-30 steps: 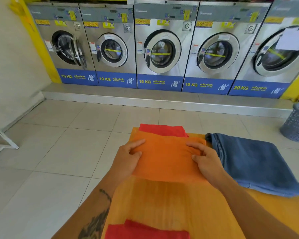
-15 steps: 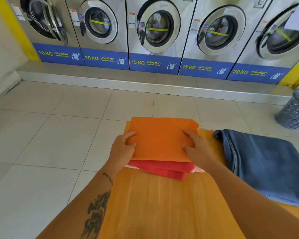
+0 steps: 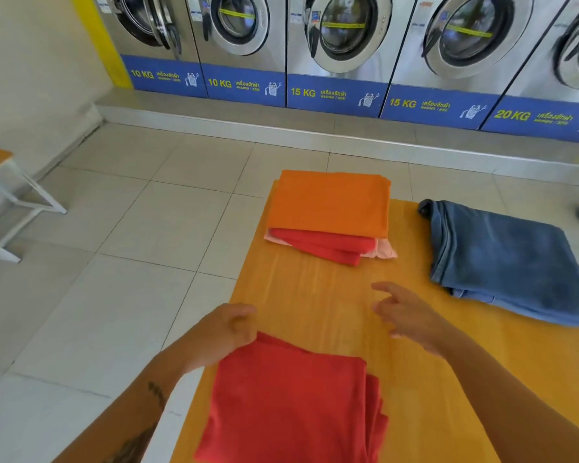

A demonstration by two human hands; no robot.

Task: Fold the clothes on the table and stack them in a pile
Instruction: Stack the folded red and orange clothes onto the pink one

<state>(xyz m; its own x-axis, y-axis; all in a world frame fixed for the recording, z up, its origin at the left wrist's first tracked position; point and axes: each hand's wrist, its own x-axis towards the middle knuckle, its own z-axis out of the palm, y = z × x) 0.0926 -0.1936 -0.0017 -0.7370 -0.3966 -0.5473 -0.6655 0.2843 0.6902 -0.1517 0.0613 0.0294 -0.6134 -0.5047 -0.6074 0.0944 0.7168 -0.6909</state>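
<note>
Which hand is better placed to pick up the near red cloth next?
Left, probably. The left hand already rests at the far left corner of the red cloth, while the right hand hovers open over bare table, beyond the cloth.

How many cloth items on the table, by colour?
Orange: 1
Red: 2, one in the pile, one near the hands
Pink: 1
Blue: 1
Total: 5
</note>
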